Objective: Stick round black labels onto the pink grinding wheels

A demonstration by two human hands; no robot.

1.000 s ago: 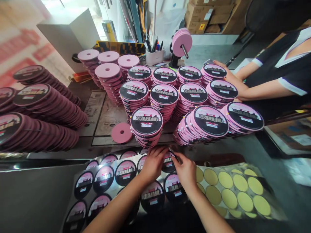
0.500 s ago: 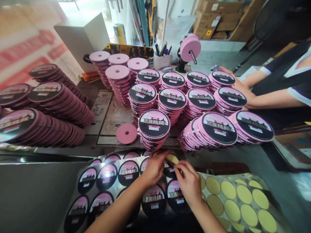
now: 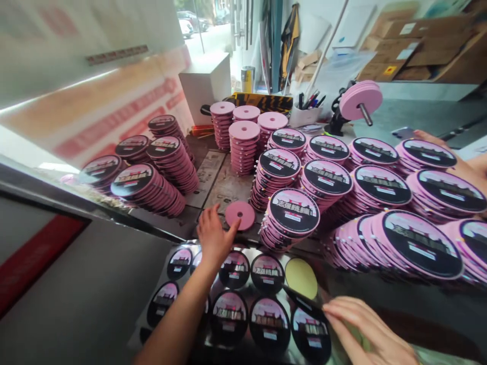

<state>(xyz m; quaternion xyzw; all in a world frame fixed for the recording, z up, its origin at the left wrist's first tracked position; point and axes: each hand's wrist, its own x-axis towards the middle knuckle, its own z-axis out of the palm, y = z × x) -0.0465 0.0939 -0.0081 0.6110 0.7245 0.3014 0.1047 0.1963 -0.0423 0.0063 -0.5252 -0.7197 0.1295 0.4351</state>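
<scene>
My left hand (image 3: 214, 229) reaches over the back of the table with its fingers spread, its thumb beside a single pink foam disc (image 3: 240, 216) that has a small hole in the middle. In my right hand (image 3: 367, 324) a peeled round sticker (image 3: 305, 301) is pinched by its edge, seen nearly edge-on. Below lies a glossy sheet of round black-and-pink stickers (image 3: 230, 312). A bare yellow circle (image 3: 301, 278) shows on that sheet just behind the held sticker.
Stacks of pink discs with labels on top (image 3: 292, 215) crowd the middle and right. Unlabelled stacks (image 3: 244, 131) stand behind. Discs hang on a spindle (image 3: 361, 100). A pen holder (image 3: 305, 112) is at the back, and another person's hand (image 3: 437, 147) shows at right.
The sticker has come off the sheet and moved right and nearer in my right hand. My left hand has let go and moved left to the loose disc. The view has turned left.
</scene>
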